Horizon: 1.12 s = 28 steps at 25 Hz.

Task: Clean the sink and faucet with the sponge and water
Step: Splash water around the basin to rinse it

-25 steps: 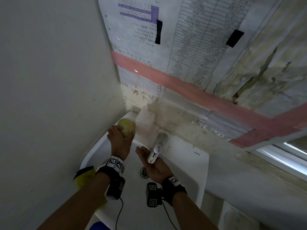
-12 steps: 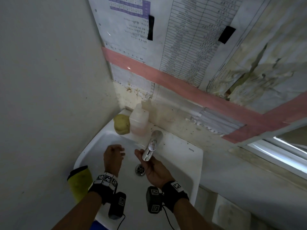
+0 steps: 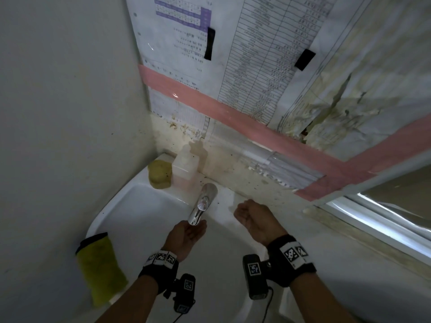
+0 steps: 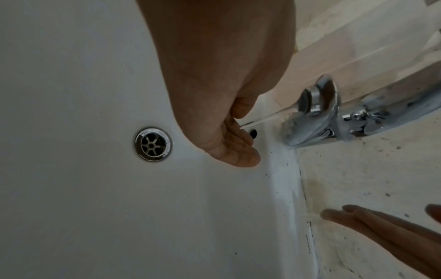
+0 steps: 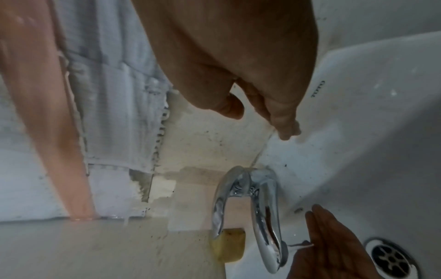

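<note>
While water ran in a thin stream from the chrome faucet (image 3: 202, 205), the left hand (image 3: 186, 234) was cupped palm-up directly beneath the spout, fingers relaxed and holding nothing. The right hand (image 3: 253, 217) hovered over the back rim of the white sink (image 3: 130, 206), to the right of the faucet, its fingers loosely curled around nothing; water trickled off its fingertips (image 5: 286, 130) toward the faucet's base. The yellow sponge (image 3: 160, 174) lay on the sink's back-left corner, touching neither hand, just beside a translucent soap bottle (image 3: 185, 170). The drain (image 4: 153, 144) sat in the basin below the left hand. A yellow-green cloth (image 3: 100, 269) hung over the sink's left rim.
</note>
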Available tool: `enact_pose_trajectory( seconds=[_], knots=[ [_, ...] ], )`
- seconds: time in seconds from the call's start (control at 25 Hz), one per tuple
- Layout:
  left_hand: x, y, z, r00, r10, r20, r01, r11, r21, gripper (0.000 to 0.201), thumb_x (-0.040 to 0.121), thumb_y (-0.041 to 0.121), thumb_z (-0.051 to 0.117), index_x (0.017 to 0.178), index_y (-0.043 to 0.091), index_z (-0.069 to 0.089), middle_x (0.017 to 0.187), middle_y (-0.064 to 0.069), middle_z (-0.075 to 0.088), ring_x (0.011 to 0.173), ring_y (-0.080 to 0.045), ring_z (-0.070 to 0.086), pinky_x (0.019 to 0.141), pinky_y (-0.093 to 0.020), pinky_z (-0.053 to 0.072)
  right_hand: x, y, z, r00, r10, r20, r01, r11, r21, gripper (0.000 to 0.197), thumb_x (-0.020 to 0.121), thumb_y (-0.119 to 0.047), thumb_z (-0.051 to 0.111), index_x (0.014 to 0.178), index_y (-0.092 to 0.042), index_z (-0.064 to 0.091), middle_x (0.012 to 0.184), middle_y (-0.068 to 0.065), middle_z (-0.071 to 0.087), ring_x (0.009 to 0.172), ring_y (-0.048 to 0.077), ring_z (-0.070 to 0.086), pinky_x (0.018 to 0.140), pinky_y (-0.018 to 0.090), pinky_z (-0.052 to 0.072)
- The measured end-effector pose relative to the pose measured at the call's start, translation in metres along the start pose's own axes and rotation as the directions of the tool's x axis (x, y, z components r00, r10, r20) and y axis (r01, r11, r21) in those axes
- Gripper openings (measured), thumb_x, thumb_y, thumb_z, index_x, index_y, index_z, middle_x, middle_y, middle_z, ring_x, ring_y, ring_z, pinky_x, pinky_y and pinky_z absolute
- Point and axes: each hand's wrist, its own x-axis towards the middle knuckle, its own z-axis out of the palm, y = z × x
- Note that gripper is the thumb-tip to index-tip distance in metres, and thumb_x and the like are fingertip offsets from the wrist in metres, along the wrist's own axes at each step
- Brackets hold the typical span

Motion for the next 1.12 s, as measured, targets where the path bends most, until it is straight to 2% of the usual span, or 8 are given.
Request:
enact_pose_trajectory(
  seconds=[0.08, 0.16, 0.28, 0.48, 0.64, 0.8, 0.92, 1.12],
  knots=[
    [0.000, 0.000, 0.007, 1.000, 0.008, -0.007, -0.008, 1.000, 0.018, 0.027, 0.102, 0.005, 0.043, 0.118, -0.011, 0.059, 0.095, -0.027, 0.073, 0.096, -0.035, 0.067, 0.066, -0.038, 0.065, -0.002, -0.011, 0.007, 1.000, -0.031, -0.001, 0.031, 0.990, -0.137, 0.021, 0.104, -0.014, 0.052, 0.084, -0.008, 0.058, 0.078, 0.005, 0.051, 0.071, 0.014, 0.051, 0.103, 0.034, 0.049],
    [0.000, 0.001, 0.010, 0.999, 0.007, -0.032, -0.005, 0.999, 0.048, 0.022, 0.104, 0.006, 0.045, 0.111, -0.007, 0.061, 0.083, -0.021, 0.073, 0.082, -0.029, 0.069, 0.059, -0.032, 0.063, -0.003, -0.012, 0.009, 0.999, -0.040, 0.008, 0.041, 0.977, -0.210, 0.015, 0.103, -0.020, 0.054, 0.094, -0.010, 0.059, 0.079, 0.001, 0.049, 0.071, 0.012, 0.049, 0.097, 0.030, 0.049],
    [0.000, 0.001, 0.016, 0.999, -0.001, -0.041, 0.008, 0.986, 0.167, 0.020, 0.103, 0.005, 0.045, 0.097, 0.000, 0.063, 0.070, -0.012, 0.067, 0.056, -0.018, 0.064, 0.049, -0.025, 0.055, -0.002, -0.004, 0.009, 0.999, -0.038, 0.032, 0.045, 0.966, -0.253, 0.019, 0.101, -0.022, 0.054, 0.087, -0.010, 0.057, 0.078, 0.003, 0.048, 0.071, 0.013, 0.049, 0.086, 0.029, 0.053],
    [-0.008, 0.003, 0.015, 1.000, 0.009, -0.009, -0.005, 0.938, 0.347, 0.025, 0.103, 0.005, 0.038, 0.082, 0.012, 0.048, 0.052, 0.001, 0.038, 0.038, -0.009, 0.031, 0.037, -0.020, 0.029, 0.007, 0.035, 0.027, 0.983, 0.115, 0.143, -0.095, 0.985, -0.142, 0.037, 0.106, -0.023, 0.042, 0.116, 0.002, 0.066, 0.102, 0.013, 0.075, 0.087, 0.020, 0.070, 0.097, 0.041, 0.056],
    [-0.007, 0.016, -0.005, 0.970, 0.202, -0.132, -0.112, 0.860, 0.498, 0.038, 0.107, 0.028, 0.050, 0.072, 0.013, 0.051, 0.052, -0.001, 0.043, 0.037, -0.012, 0.037, 0.044, -0.022, 0.030, 0.013, 0.081, 0.061, 0.914, 0.275, 0.298, -0.317, 0.943, 0.100, 0.033, 0.106, -0.014, 0.042, 0.113, 0.008, 0.065, 0.085, 0.018, 0.075, 0.097, 0.031, 0.067, 0.089, 0.041, 0.058],
    [-0.020, 0.036, -0.023, 0.931, 0.280, -0.235, -0.127, 0.850, 0.511, 0.029, 0.105, 0.021, 0.052, 0.078, 0.010, 0.058, 0.071, -0.006, 0.054, 0.059, -0.017, 0.045, 0.061, -0.029, 0.038, 0.016, 0.114, 0.095, 0.866, 0.282, 0.413, -0.452, 0.796, 0.404, 0.025, 0.105, -0.005, 0.046, 0.116, 0.013, 0.060, 0.109, 0.030, 0.070, 0.109, 0.042, 0.064, 0.074, 0.050, 0.063],
    [-0.029, 0.044, -0.031, 0.935, 0.264, -0.239, -0.095, 0.832, 0.547, 0.026, 0.104, 0.023, 0.053, 0.084, 0.009, 0.062, 0.079, -0.008, 0.060, 0.068, -0.021, 0.051, 0.067, -0.032, 0.042, 0.014, 0.119, 0.105, 0.859, 0.248, 0.447, -0.483, 0.679, 0.552, 0.029, 0.094, 0.001, 0.054, 0.118, 0.015, 0.060, 0.124, 0.034, 0.063, 0.102, 0.048, 0.069, 0.086, 0.058, 0.057],
    [-0.027, 0.038, -0.034, 0.946, 0.223, -0.237, -0.048, 0.815, 0.577, 0.025, 0.103, 0.024, 0.052, 0.086, 0.010, 0.064, 0.083, -0.008, 0.064, 0.070, -0.021, 0.055, 0.067, -0.031, 0.043, 0.016, 0.108, 0.095, 0.833, 0.282, 0.477, -0.545, 0.571, 0.614, 0.034, 0.084, 0.003, 0.053, 0.111, 0.022, 0.064, 0.121, 0.041, 0.060, 0.115, 0.051, 0.057, 0.115, 0.044, 0.040]
  ],
)
